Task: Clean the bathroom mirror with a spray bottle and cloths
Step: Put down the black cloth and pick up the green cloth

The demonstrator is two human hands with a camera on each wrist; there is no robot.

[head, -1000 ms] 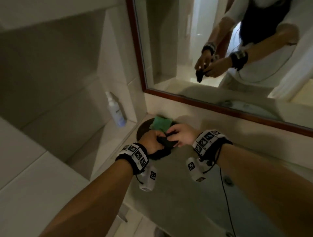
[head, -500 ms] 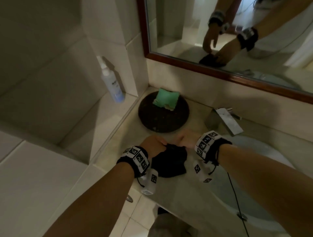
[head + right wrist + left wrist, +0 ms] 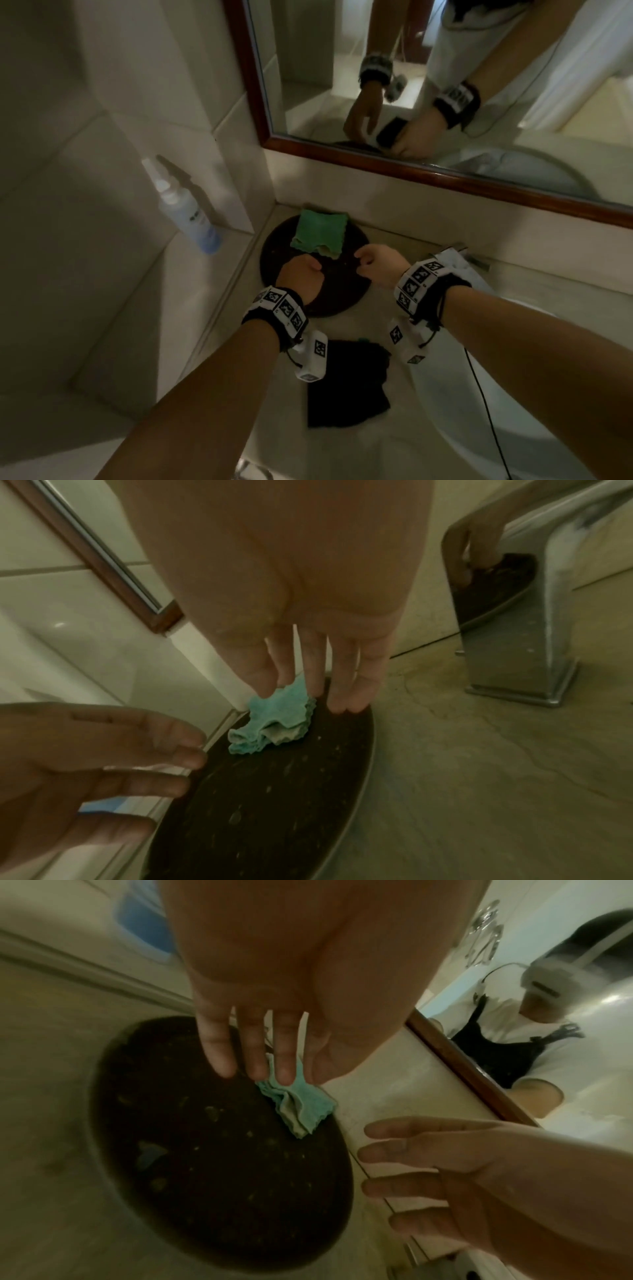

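A folded green cloth [image 3: 320,233] lies at the back of a dark round tray [image 3: 274,260] on the counter. My left hand [image 3: 308,270] and right hand [image 3: 363,262] hover over the tray just short of that cloth, empty. In the left wrist view the left fingers [image 3: 253,1056] reach straight over the green cloth [image 3: 301,1107]. The right fingers [image 3: 342,685] hang down beside the green cloth [image 3: 270,723]; contact cannot be told. A black cloth [image 3: 346,387] lies crumpled on the counter under my wrists. The spray bottle [image 3: 186,212] stands on the left ledge. The mirror [image 3: 428,68] hangs above.
A metal faucet [image 3: 459,255] stands right of the tray, also in the right wrist view [image 3: 514,620]. The sink basin [image 3: 455,421] curves along the lower right. A tiled wall [image 3: 137,85] closes in the left side. The mirror's wooden frame [image 3: 411,171] runs just above the counter.
Both hands let go of the black cloth, which now lies on the counter. They moved forward over the tray toward the green cloth. The head view tilted down.
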